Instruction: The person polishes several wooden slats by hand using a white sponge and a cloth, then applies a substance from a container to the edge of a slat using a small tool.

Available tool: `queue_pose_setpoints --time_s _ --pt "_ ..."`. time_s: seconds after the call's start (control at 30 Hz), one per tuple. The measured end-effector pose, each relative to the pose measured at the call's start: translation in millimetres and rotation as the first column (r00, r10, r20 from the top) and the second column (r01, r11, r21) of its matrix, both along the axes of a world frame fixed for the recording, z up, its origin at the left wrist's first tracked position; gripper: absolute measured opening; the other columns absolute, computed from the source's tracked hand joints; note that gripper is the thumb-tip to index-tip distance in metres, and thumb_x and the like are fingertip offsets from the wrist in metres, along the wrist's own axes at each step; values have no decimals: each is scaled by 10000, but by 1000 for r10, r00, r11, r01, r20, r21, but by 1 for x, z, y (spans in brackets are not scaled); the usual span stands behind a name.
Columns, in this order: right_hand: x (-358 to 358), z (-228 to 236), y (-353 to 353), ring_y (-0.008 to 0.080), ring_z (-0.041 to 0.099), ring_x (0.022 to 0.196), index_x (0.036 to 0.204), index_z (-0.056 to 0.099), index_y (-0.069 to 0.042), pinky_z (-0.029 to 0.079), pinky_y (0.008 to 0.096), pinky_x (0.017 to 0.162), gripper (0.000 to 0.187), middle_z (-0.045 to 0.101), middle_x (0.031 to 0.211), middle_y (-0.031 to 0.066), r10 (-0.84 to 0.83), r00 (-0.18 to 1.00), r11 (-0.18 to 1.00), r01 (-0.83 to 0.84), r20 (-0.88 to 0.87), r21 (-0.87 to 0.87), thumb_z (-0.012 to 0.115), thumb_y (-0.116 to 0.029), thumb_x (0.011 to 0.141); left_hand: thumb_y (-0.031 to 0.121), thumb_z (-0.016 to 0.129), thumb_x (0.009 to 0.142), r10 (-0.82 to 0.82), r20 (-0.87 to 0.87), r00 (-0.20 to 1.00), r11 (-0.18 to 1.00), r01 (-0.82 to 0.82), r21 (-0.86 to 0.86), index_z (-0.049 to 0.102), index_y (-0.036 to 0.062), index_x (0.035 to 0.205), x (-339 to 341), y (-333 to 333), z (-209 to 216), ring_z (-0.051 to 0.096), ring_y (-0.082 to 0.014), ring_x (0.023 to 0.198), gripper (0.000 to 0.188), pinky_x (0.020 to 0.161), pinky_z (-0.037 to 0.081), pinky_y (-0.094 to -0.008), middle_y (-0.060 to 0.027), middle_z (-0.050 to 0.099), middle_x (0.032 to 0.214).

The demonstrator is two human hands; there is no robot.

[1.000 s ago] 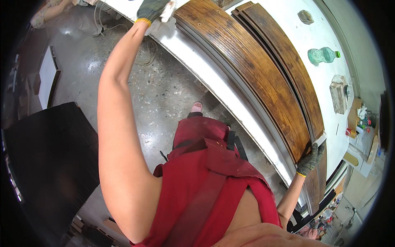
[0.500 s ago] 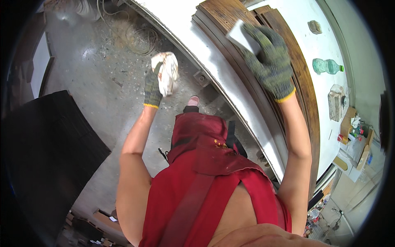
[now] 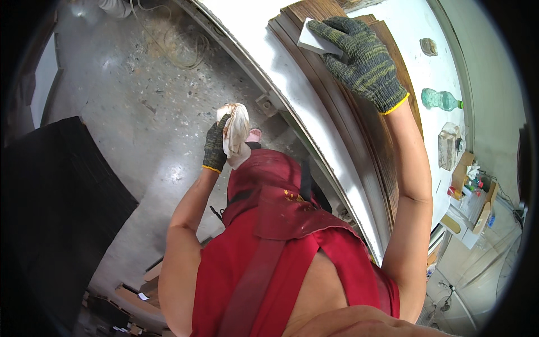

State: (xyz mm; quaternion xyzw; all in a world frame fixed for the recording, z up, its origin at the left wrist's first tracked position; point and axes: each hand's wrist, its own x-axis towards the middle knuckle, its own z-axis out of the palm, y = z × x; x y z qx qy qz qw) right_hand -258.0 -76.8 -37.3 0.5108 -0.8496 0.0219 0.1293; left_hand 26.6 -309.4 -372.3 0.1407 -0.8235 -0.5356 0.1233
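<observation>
My right hand (image 3: 359, 56), in a knitted grey-green glove, presses a small white block (image 3: 310, 39) flat onto dark stained wooden boards (image 3: 365, 135) that lie stacked on a long white table (image 3: 269, 62). My left hand (image 3: 216, 146), gloved the same way, hangs beside my red apron (image 3: 269, 224) over the floor and grips a crumpled, stained white rag (image 3: 236, 132).
A green plastic bottle (image 3: 441, 100), a small round object (image 3: 428, 46) and a pale block (image 3: 449, 147) lie further along the table. Boxes and small containers (image 3: 469, 196) crowd the right. A big dark panel (image 3: 50, 213) stands left on the concrete floor (image 3: 129, 101); cables coil near the table.
My right hand came from the boards' near end up to their far end with the white block. My left hand dropped from the table to my side, holding the rag.
</observation>
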Motion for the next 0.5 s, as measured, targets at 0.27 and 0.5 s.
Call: queue_pose_setpoints --time_s 0.27,0.5 --pt "8 7 -11 299 558 1222 1384 567 -279 472 433 1045 561 571 1352 94 -43 999 999 43 4 17 697 -285 839 178 603 897 -45 19 999 999 45 -12 563 37 1311 -17 1 33 623 -341 1119 439 950 501 -403 -197 631 1243" --pt "59 25 75 281 596 1161 1296 631 -163 497 430 987 498 623 1254 104 -76 942 971 145 327 -192 739 -229 815 159 408 1032 213 -10 977 538 -109 836 489 -23 1381 -28 12 96 595 -209 1164 402 1010 480 -341 -141 585 1328"
